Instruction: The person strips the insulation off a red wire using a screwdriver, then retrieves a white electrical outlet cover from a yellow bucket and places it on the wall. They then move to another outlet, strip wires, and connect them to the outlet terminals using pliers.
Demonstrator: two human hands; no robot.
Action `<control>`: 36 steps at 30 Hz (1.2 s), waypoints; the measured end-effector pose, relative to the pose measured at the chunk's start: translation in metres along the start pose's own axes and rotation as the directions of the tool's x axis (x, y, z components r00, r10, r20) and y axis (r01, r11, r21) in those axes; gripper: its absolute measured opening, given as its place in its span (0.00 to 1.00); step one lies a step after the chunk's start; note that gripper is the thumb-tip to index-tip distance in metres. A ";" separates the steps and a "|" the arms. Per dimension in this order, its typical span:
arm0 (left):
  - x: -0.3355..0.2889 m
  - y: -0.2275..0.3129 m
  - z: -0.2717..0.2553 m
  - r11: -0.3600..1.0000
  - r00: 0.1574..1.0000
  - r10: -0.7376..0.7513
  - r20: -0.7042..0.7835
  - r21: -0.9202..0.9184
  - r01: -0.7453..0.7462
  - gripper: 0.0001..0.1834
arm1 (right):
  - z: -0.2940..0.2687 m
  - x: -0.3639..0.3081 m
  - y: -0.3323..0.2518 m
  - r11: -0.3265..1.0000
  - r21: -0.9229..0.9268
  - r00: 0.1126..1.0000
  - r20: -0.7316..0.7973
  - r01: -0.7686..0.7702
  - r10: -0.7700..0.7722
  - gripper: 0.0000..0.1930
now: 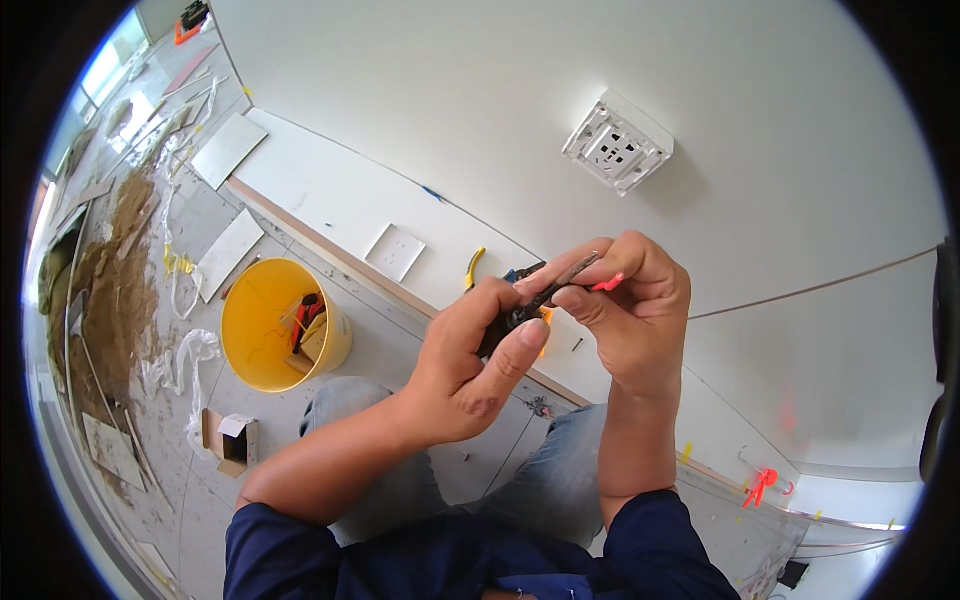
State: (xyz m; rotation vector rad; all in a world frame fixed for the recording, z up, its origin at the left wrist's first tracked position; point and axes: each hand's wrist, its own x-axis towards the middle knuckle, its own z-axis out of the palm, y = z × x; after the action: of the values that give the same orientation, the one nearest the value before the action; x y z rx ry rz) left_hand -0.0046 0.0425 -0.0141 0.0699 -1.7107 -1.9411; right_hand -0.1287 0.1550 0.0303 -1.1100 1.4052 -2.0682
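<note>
Clasping dark slender tool [552, 291] in left hand [468, 372], pinching tip in right hand [640, 315]; working above white ledge [325, 188], by near edge, well apart from yellow bucket [248, 330].

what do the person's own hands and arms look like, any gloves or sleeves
No gloves: the left hand and right hand are both bare, with no rings visible on the fingers that show. The forearms are bare too, with no watch or bracelet in sight. The left sleeve and right sleeve are dark navy blue, ending near the elbows.
</note>
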 end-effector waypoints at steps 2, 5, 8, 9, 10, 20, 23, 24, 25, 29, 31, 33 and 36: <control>-0.001 0.004 -0.003 0.987 0.998 0.055 0.018 0.149 -0.057 0.17 | -0.001 0.001 -0.001 0.996 0.070 0.999 0.019 -0.049 0.048 0.12; -0.003 0.007 -0.007 0.994 0.994 -0.085 0.073 0.080 0.079 0.18 | -0.010 0.004 0.005 0.996 0.065 0.998 0.029 -0.054 0.052 0.13; -0.004 0.003 -0.008 0.940 0.949 -0.232 0.212 -0.201 0.274 0.22 | -0.008 0.005 0.007 0.999 0.040 0.999 0.034 -0.019 0.018 0.16; -0.003 0.005 -0.009 0.904 0.923 -0.254 0.290 -0.268 0.333 0.23 | -0.007 0.004 0.006 0.999 0.033 0.999 0.034 -0.008 0.007 0.17; -0.001 0.010 -0.010 0.859 0.891 -0.267 0.367 -0.329 0.392 0.25 | -0.005 0.004 0.007 0.998 0.065 0.999 0.043 -0.007 0.004 0.16; 0.001 -0.002 -0.020 0.652 0.683 -0.160 0.713 -0.443 0.615 0.32 | -0.001 0.005 -0.002 0.999 0.037 0.970 0.242 -0.035 0.025 0.07; 0.001 -0.001 -0.001 0.970 0.971 -0.226 0.082 -0.072 0.232 0.10 | 0.000 0.006 -0.005 0.991 -0.135 1.000 0.016 0.017 -0.015 0.06; 0.001 -0.004 -0.001 0.989 0.990 -0.141 0.025 0.038 0.140 0.10 | -0.001 0.006 0.000 0.970 -0.238 0.998 -0.002 0.057 -0.059 0.05; 0.001 -0.008 -0.002 0.987 0.999 -0.049 -0.022 0.152 0.051 0.10 | -0.001 0.006 -0.001 0.964 -0.263 0.999 -0.008 0.044 -0.048 0.04; -0.004 0.002 0.000 0.987 0.999 -0.008 -0.042 0.158 0.015 0.11 | -0.006 0.004 -0.011 0.976 -0.206 0.997 0.014 -0.075 0.079 0.03; -0.006 0.003 -0.003 0.989 0.998 -0.067 -0.016 0.134 0.068 0.11 | -0.008 0.004 -0.014 0.981 -0.155 0.992 0.036 -0.114 0.121 0.03; -0.006 -0.004 -0.005 0.996 0.997 -0.079 0.015 0.041 0.078 0.12 | -0.009 0.004 -0.013 0.984 -0.146 0.993 0.042 -0.104 0.111 0.03; -0.007 -0.005 -0.007 0.981 0.984 -0.148 0.097 -0.115 0.158 0.13 | -0.013 0.007 -0.008 0.985 -0.153 0.995 0.056 -0.074 0.083 0.04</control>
State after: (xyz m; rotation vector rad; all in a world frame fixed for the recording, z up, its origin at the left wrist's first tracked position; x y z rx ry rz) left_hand 0.0019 0.0392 -0.0227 0.0735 -1.6813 -2.1879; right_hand -0.1421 0.1611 0.0383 -1.1487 1.5706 -1.8824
